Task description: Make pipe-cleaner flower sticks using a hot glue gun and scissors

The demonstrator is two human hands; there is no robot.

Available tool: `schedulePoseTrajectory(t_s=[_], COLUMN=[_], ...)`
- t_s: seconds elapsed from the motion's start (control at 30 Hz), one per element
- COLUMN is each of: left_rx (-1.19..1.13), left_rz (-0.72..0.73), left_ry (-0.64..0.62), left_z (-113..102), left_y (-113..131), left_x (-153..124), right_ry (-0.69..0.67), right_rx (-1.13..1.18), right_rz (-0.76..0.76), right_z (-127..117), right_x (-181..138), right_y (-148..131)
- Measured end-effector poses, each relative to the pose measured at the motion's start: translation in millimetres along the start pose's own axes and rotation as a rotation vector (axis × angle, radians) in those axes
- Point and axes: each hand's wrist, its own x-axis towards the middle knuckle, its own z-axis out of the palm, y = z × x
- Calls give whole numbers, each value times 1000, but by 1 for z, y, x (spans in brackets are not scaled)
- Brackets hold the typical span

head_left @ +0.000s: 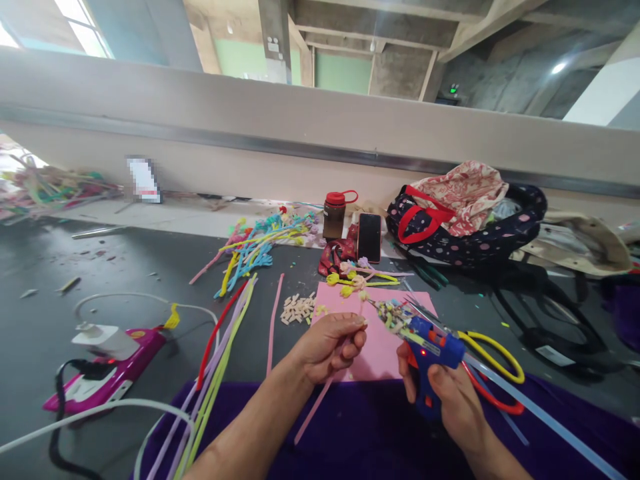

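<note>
My left hand (334,347) is closed in a pinch around a pink pipe cleaner (314,412), whose lower end slants down toward the purple cloth. A small pale yellow tip (363,296) shows just above those fingers. In my right hand (453,400) is a blue hot glue gun (434,357) with a red light lit on its side and a long translucent glue stick (540,407) out of its back. Its nozzle, crusted with coloured scraps, points left toward the pale tip. A pink sheet (375,363) lies under both. Small beige pieces (299,309) are heaped beside the sheet.
Pipe-cleaner flowers (265,243) lie in a bunch at the back; loose stems (225,360) lie left of my arm. A magenta power strip (110,373) with cords is at left. A bottle (334,217), a phone (369,238) and a polka-dot bag (470,227) stand along the wall.
</note>
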Motion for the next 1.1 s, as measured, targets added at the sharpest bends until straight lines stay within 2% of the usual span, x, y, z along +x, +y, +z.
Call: schedulePoseTrajectory(t_s=[0.6, 0.87, 1.1], left_rx=[19, 45, 17], left_rz=[3, 13, 34], left_ry=[25, 34, 22], left_z=[1, 2, 2], left_y=[0, 1, 1], left_x=[0, -1, -1], right_ry=[18, 2, 18], right_rx=[-154, -138, -89], right_rz=[34, 72, 34], right_z=[-3, -4, -6], right_x=[-2, -4, -3], right_y=[3, 3, 4])
